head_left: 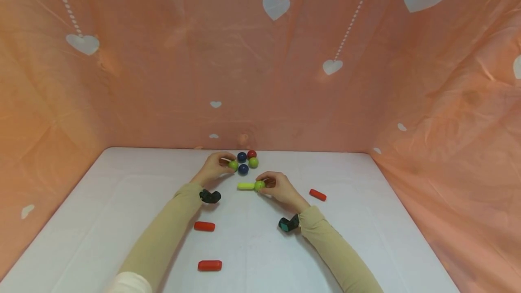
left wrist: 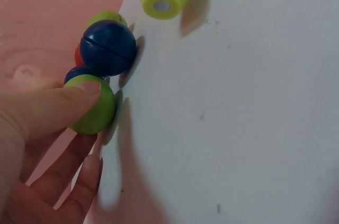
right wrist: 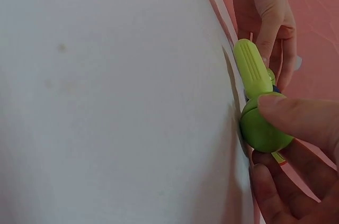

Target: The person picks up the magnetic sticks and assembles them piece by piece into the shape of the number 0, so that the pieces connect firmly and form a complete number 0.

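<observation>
At the far side of the table, my left hand [head_left: 215, 166] pinches a green ball [head_left: 233, 165] between thumb and fingers. This ball sits at the left of a cluster: two dark blue balls [head_left: 243, 169], a red ball [head_left: 252, 154] and another green ball [head_left: 253, 163]. Nearer and to the right, my right hand [head_left: 281, 190] pinches a green ball [right wrist: 265, 124] with thumb and fingertips. Against that ball's left side lies a ridged yellow-green rod [head_left: 245, 186], touching it end-on. In the left wrist view, the rod's free end [left wrist: 161, 6] shows a pale round spot.
Two red rods lie on the near left of the white table [head_left: 248, 257]: one red rod [head_left: 204, 226] beside the left forearm, another red rod [head_left: 209, 265] closer in. A third red rod [head_left: 317, 195] lies right of the right hand. A pink curtain [head_left: 244, 80] encloses the back and sides.
</observation>
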`<state>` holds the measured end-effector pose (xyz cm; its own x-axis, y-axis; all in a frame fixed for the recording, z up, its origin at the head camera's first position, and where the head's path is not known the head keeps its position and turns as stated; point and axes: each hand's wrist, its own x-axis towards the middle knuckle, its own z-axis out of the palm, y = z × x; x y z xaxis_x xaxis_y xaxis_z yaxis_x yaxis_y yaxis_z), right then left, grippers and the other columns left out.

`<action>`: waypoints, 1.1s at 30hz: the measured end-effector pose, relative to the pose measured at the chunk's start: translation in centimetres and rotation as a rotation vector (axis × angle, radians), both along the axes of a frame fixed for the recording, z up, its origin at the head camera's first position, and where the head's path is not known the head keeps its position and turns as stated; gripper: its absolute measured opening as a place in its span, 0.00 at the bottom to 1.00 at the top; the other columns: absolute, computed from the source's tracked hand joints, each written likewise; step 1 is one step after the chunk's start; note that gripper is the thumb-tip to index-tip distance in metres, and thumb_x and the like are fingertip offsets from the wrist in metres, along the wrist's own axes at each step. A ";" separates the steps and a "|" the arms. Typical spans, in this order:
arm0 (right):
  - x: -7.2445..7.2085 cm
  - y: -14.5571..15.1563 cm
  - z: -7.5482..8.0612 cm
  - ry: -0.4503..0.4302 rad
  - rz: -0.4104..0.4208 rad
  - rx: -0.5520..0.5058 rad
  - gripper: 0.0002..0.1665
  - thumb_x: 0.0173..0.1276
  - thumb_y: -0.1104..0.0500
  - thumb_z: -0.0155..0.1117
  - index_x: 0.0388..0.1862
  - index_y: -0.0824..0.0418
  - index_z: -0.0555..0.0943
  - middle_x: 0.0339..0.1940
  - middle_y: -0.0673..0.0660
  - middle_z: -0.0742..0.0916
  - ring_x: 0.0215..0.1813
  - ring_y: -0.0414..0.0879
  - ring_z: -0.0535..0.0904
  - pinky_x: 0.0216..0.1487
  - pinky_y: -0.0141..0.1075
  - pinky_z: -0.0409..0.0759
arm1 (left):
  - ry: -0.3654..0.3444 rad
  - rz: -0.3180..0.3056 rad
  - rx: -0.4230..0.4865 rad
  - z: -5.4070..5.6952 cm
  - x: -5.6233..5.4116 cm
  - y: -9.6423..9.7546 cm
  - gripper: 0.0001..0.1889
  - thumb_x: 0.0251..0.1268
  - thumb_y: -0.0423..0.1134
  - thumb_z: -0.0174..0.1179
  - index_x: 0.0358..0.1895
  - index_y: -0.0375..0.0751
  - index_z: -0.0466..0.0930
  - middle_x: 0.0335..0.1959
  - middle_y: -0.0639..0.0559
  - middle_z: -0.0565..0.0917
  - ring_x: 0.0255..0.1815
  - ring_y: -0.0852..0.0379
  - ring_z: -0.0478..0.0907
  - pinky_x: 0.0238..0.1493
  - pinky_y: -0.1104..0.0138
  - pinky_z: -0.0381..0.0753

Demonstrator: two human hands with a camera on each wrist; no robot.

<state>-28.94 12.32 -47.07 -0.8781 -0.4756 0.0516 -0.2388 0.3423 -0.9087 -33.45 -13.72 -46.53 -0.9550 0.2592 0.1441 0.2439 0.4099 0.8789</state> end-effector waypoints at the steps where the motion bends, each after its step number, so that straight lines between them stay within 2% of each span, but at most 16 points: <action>1: 0.0 0.0 0.0 0.003 0.000 0.000 0.18 0.61 0.67 0.68 0.52 0.64 0.80 0.45 0.54 0.83 0.44 0.47 0.79 0.47 0.35 0.79 | -0.005 0.006 -0.007 0.1 0.1 0.0 0.19 0.53 0.25 0.68 0.51 0.33 0.80 0.50 0.41 0.80 0.49 0.45 0.78 0.53 0.57 0.77; 3: 0.0 0.0 0.0 0.009 0.003 -0.001 0.19 0.61 0.67 0.68 0.52 0.64 0.80 0.45 0.55 0.83 0.44 0.47 0.79 0.47 0.35 0.79 | -0.008 0.013 -0.025 0.2 0.3 0.0 0.18 0.54 0.27 0.68 0.50 0.34 0.81 0.49 0.42 0.81 0.49 0.45 0.78 0.53 0.56 0.77; 10: 2.2 -0.5 3.2 0.033 0.030 0.010 0.18 0.62 0.72 0.64 0.52 0.72 0.77 0.47 0.66 0.81 0.46 0.56 0.78 0.47 0.36 0.78 | -0.004 0.023 -0.033 0.1 0.6 -1.2 0.18 0.56 0.31 0.69 0.50 0.32 0.81 0.48 0.42 0.82 0.49 0.45 0.78 0.55 0.55 0.76; 12: 2.2 -0.5 3.3 0.038 0.029 0.016 0.18 0.62 0.72 0.64 0.52 0.72 0.77 0.48 0.66 0.81 0.46 0.56 0.78 0.48 0.36 0.78 | -0.001 0.031 -0.042 0.0 0.6 -1.6 0.18 0.56 0.32 0.69 0.50 0.32 0.80 0.48 0.42 0.82 0.49 0.45 0.79 0.54 0.55 0.76; 16: 1.9 -0.4 2.9 0.053 0.032 0.032 0.18 0.62 0.72 0.65 0.52 0.72 0.77 0.49 0.66 0.81 0.47 0.57 0.77 0.49 0.37 0.78 | 0.007 0.043 -0.061 0.0 1.0 -2.2 0.17 0.57 0.33 0.68 0.50 0.31 0.81 0.46 0.42 0.83 0.48 0.45 0.79 0.54 0.55 0.76; 23: 0.1 0.0 0.2 0.060 0.016 0.022 0.20 0.62 0.69 0.67 0.53 0.67 0.79 0.50 0.60 0.82 0.49 0.54 0.78 0.51 0.38 0.78 | -0.033 0.024 -0.067 0.3 2.4 -3.0 0.17 0.57 0.34 0.69 0.49 0.31 0.81 0.46 0.43 0.83 0.47 0.46 0.79 0.54 0.54 0.75; 28: -0.3 0.1 -0.3 0.052 0.007 0.022 0.19 0.61 0.66 0.69 0.52 0.63 0.80 0.49 0.55 0.82 0.48 0.48 0.79 0.50 0.36 0.79 | -0.057 0.025 -0.099 0.4 3.6 -3.1 0.18 0.57 0.37 0.69 0.49 0.34 0.81 0.45 0.45 0.83 0.46 0.48 0.78 0.54 0.55 0.75; 33: -0.3 0.0 -0.3 0.052 0.000 0.029 0.19 0.61 0.66 0.69 0.51 0.62 0.80 0.48 0.54 0.82 0.47 0.47 0.79 0.50 0.36 0.79 | -0.077 0.001 -0.100 0.2 4.5 -3.0 0.17 0.57 0.37 0.69 0.49 0.35 0.82 0.44 0.47 0.84 0.46 0.50 0.79 0.53 0.56 0.76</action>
<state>-29.22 12.36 -47.34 -0.8747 -0.4775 0.0835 -0.2854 0.3681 -0.8849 -28.90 -16.74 -46.32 -0.9624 0.2680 0.0442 0.1774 0.4967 0.8496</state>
